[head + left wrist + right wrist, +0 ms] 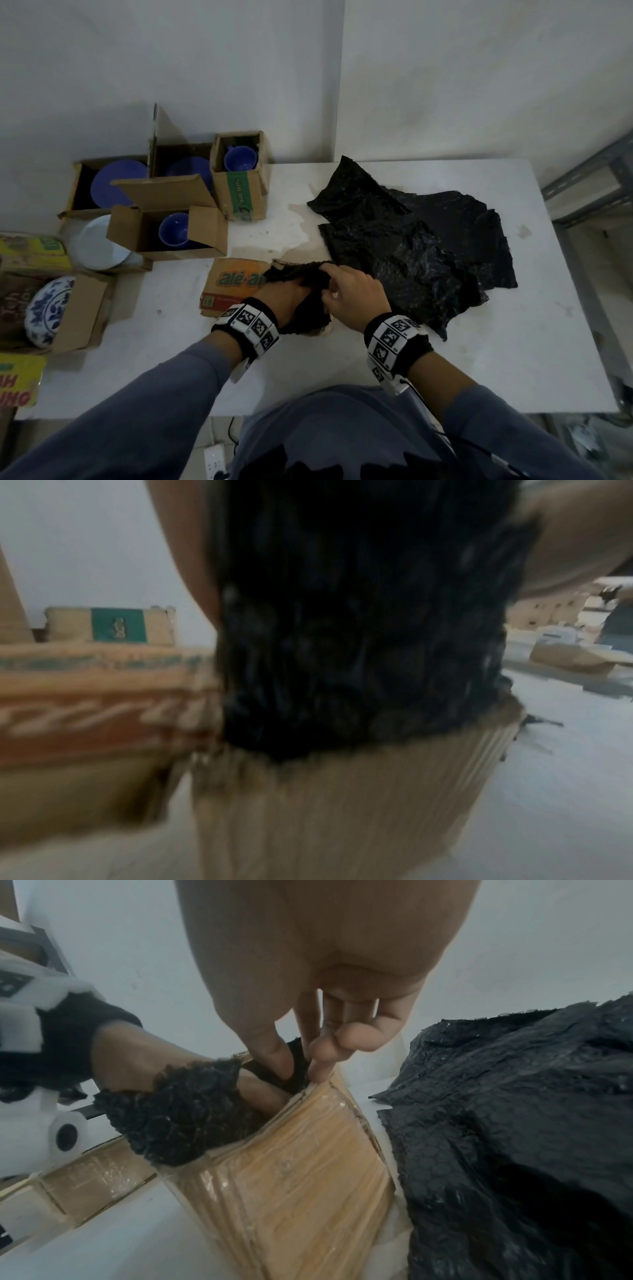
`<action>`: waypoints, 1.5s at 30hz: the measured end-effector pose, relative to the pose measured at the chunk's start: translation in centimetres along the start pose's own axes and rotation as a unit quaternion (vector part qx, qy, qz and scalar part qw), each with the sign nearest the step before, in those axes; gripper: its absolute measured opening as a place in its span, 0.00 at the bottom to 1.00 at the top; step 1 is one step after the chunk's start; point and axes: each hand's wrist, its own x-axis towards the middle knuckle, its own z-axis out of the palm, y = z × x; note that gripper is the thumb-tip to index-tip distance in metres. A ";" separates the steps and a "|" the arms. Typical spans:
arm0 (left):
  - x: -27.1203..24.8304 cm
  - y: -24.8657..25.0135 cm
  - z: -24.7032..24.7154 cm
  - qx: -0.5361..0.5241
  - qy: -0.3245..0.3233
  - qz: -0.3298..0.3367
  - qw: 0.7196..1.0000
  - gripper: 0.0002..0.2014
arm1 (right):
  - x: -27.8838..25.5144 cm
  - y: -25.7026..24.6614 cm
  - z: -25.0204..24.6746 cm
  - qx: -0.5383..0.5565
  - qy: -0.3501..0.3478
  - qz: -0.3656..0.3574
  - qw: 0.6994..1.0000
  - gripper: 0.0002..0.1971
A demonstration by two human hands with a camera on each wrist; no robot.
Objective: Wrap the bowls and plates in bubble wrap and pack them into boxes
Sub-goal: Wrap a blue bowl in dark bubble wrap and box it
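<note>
Bubble wrap (411,240), black, lies in a loose crumpled pile on the bench (513,359), right of centre, reaching toward the far edge. A smaller black-wrapped bundle (308,308) sits in the mouth of the printed box (233,281) w/ orange "alé" lettering, near the bench's front edge at centre. Left hand (284,298) is pushed down into that box opening, partly covered by the wrap; its fingers are hidden, so can't tell its grip. Right hand (356,291) is just beside it, thumb and fingers (322,1066) pinching the wrap's edge at the box rim, seen clearly in the right wrist view. What is inside the wrap isn't visible. Left wrist view is blurred: dark wrap (359,628) against cardboard, nothing finer. At the bench's far-left corner stand several open cardboard boxes: one w/ a green label (239,185) holding a blue bowl (239,159), another in front w/ a blue bowl (174,228), and two behind w/ blue plates (116,185). Off the left edge, a white plate (99,243) and a blue-and-white patterned plate (48,311) sit among more boxes.
</note>
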 end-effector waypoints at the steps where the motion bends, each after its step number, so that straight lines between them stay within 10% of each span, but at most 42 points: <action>1: -0.2 -0.1 -0.3 -0.005 -0.012 -0.002 1.000 0.24 | 0.0 0.0 0.0 -0.001 0.002 0.000 1.000 0.23; 11: 0.3 0.7 2.2 0.017 0.036 -0.056 0.998 0.37 | -0.2 0.3 0.2 0.017 0.004 0.009 1.000 0.23; 29: 1.1 0.2 0.6 -0.022 -0.057 -0.056 0.997 0.28 | 0.0 0.8 0.9 -0.015 -0.035 -0.005 0.999 0.27; 35: -1.2 0.5 -1.1 0.039 0.029 -0.053 0.997 0.24 | 0.2 0.9 1.2 -0.019 -0.033 -0.005 0.999 0.26; 45: 0.8 0.7 1.7 0.016 0.006 -0.067 0.998 0.35 | 0.0 1.1 1.5 -0.013 -0.027 -0.011 0.999 0.27</action>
